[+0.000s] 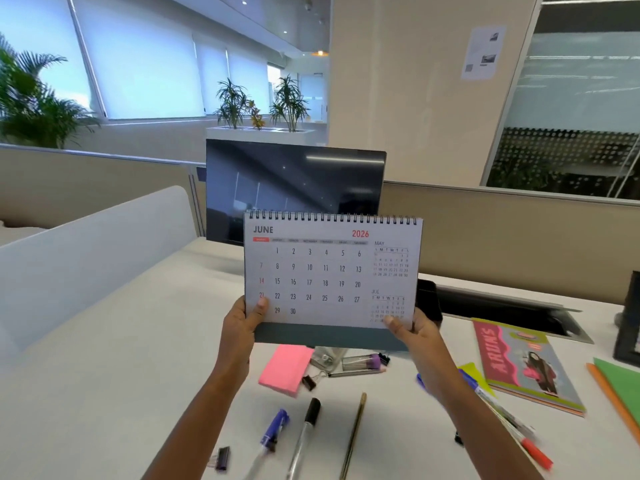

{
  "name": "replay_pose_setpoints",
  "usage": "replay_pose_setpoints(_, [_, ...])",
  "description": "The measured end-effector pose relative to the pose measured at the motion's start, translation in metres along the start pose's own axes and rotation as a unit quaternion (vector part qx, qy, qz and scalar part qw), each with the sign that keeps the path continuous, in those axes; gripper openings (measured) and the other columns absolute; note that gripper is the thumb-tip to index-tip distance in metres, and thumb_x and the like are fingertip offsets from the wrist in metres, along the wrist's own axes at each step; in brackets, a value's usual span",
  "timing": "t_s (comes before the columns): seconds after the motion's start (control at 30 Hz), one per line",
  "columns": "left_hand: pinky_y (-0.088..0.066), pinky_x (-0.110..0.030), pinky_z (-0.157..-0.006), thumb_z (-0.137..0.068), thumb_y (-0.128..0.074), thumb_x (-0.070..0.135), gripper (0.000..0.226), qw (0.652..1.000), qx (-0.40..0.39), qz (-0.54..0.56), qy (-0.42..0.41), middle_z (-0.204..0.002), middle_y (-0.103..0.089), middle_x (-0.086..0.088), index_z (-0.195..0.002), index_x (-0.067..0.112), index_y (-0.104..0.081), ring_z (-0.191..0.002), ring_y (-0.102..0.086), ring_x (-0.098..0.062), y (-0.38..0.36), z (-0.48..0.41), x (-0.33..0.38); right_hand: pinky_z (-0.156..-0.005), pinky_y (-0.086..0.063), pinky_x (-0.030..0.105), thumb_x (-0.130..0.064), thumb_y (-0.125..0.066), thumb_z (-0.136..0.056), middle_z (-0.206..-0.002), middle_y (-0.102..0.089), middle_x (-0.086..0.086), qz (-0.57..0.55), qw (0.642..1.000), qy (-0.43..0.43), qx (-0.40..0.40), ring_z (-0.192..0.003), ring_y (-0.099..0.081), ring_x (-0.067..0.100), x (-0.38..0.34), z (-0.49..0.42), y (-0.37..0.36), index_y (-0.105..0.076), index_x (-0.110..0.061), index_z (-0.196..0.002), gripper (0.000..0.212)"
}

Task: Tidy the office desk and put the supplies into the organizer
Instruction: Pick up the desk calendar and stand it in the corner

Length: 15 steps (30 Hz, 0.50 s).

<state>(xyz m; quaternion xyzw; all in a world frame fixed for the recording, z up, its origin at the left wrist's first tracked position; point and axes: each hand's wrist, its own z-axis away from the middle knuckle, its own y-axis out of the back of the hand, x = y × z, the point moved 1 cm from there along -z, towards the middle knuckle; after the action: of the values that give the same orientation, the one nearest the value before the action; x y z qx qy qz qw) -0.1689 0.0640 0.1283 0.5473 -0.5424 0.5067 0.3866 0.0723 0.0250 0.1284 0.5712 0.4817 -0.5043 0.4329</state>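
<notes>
Currently the left hand [246,318] pinches the desk calendar [330,271] by its lower left corner and the right hand [412,329] by its lower right, holding it upright above the tabletop [104,375]. Set down blind, its base could land on the pink sticky notes [285,368] or scatter the pens [304,434] toward the near edge.

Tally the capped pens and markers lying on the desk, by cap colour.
Blue-capped pens: 2
Black-capped pen: 1
Red-capped marker: 1
Total: 4
</notes>
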Motion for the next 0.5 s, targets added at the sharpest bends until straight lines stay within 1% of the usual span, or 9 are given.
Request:
replay_pose_setpoints(0.07, [-0.048,-0.021,-0.070,-0.097,-0.040,0.021,0.014,0.999,0.015,-0.028,-0.012,-0.095,-0.060,0.004,-0.106,0.017,-0.050,-0.087,-0.055,-0.015,0.026,-0.018,-0.005,-0.073,-0.044,0.016,-0.009,-0.052,-0.090,-0.104,-0.062,-0.001,-0.026,1.000,-0.010,-0.003,-0.093,-0.055,0.007,0.007,-0.012,-0.030,-0.052,-0.013,-0.116,0.026])
replay_pose_setpoints(0.13, [-0.046,-0.024,-0.071,-0.097,-0.040,0.024,0.013,0.998,0.025,-0.049,-0.019,-0.095,-0.061,0.003,-0.096,0.023,-0.053,-0.087,-0.054,-0.015,0.052,-0.036,-0.009,-0.072,-0.042,0.017,-0.007,-0.052,-0.090,-0.102,-0.062,-0.002,-0.047,0.999,-0.022,-0.005,-0.091,-0.055,0.006,0.012,-0.027,-0.059,-0.053,-0.015,-0.111,0.023])
replay_pose_setpoints(0.2, [-0.042,-0.022,-0.067,-0.097,-0.039,0.025,0.016,0.997,0.041,-0.066,-0.026,-0.090,-0.060,0.002,-0.087,0.022,-0.052,-0.082,-0.052,-0.012,0.077,-0.052,-0.014,-0.071,-0.042,0.018,-0.005,-0.051,-0.090,-0.098,-0.063,-0.003,-0.062,0.997,-0.033,-0.013,-0.088,-0.055,0.004,0.018,-0.043,-0.087,-0.054,-0.018,-0.104,0.020])
replay_pose_setpoints(0.27, [-0.041,-0.019,-0.064,-0.097,-0.038,0.026,0.018,0.994,0.053,-0.093,-0.026,-0.088,-0.058,0.002,-0.085,0.020,-0.050,-0.080,-0.051,-0.009,0.101,-0.066,-0.021,-0.072,-0.042,0.019,-0.003,-0.051,-0.089,-0.094,-0.063,-0.006,-0.067,0.997,-0.037,-0.024,-0.087,-0.055,0.003,0.025,-0.059,-0.115,-0.055,-0.017,-0.104,0.021])
replay_pose_setpoints(0.33, [-0.042,-0.016,-0.064,-0.097,-0.037,0.026,0.016,0.992,0.057,-0.114,-0.014,-0.089,-0.057,0.005,-0.088,0.020,-0.049,-0.083,-0.052,-0.008,0.125,-0.079,-0.031,-0.077,-0.044,0.016,-0.003,-0.051,-0.089,-0.095,-0.063,-0.007,-0.063,0.997,-0.031,-0.040,-0.089,-0.056,0.003,0.035,-0.075,-0.144,-0.055,-0.017,-0.105,0.021])
replay_pose_setpoints(0.4, [-0.042,-0.015,-0.065,-0.097,-0.039,0.025,0.014,0.992,0.061,-0.113,0.010,-0.091,-0.057,0.008,-0.096,0.017,-0.050,-0.086,-0.053,-0.008,0.151,-0.091,-0.045,-0.072,-0.044,0.009,-0.004,-0.051,-0.089,-0.099,-0.064,-0.006,-0.053,0.997,-0.026,-0.057,-0.092,-0.056,0.003,0.045,-0.088,-0.173,-0.055,-0.018,-0.106,0.022])
replay_pose_setpoints(0.5, [-0.040,-0.012,-0.069,-0.097,-0.041,0.024,0.016,0.990,0.072,-0.114,0.035,-0.097,-0.058,0.006,-0.106,0.015,-0.050,-0.093,-0.053,-0.015,0.191,-0.110,-0.064,-0.072,-0.046,0.013,-0.006,-0.052,-0.089,-0.105,-0.065,-0.003,-0.047,0.995,-0.028,-0.087,-0.097,-0.058,0.008,0.059,-0.110,-0.214,-0.056,-0.019,-0.107,0.023])
